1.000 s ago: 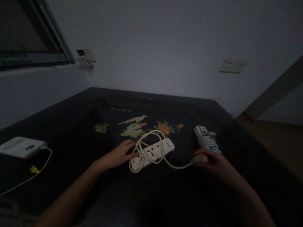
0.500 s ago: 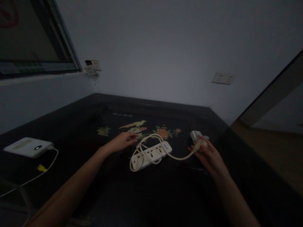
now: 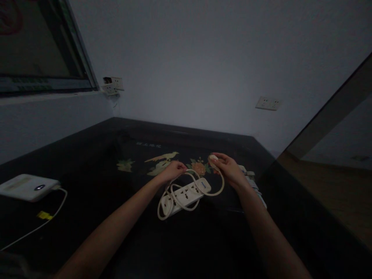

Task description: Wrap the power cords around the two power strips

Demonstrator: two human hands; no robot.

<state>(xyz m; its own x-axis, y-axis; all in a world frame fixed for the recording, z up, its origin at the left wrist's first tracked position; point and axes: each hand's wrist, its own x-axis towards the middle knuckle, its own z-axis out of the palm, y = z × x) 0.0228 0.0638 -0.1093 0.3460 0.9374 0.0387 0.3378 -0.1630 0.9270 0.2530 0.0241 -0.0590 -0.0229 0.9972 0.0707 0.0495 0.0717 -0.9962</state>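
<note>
A white power strip (image 3: 186,197) lies at a slant on the black table (image 3: 174,244), its pale cord (image 3: 217,192) looped loosely over it. My right hand (image 3: 229,168) grips the plug (image 3: 213,158) at the cord's end, raised to the right of the strip. The fingers of my left hand (image 3: 174,170) are pinched together on the cord loop at the strip's far side. Partly hidden behind my right wrist is a white object (image 3: 255,186) with a cable wound about it.
At the left, a white box-shaped device (image 3: 27,187) has a thin white cable (image 3: 62,201) with a yellow tag (image 3: 44,215). Wall sockets (image 3: 267,103) sit above the table's far right, and more sockets (image 3: 110,89) are near the window corner.
My right hand has carried the plug leftward, away from the white cable-wound object. My left hand has moved right and closed on the cord loop. The view has shifted slightly.
</note>
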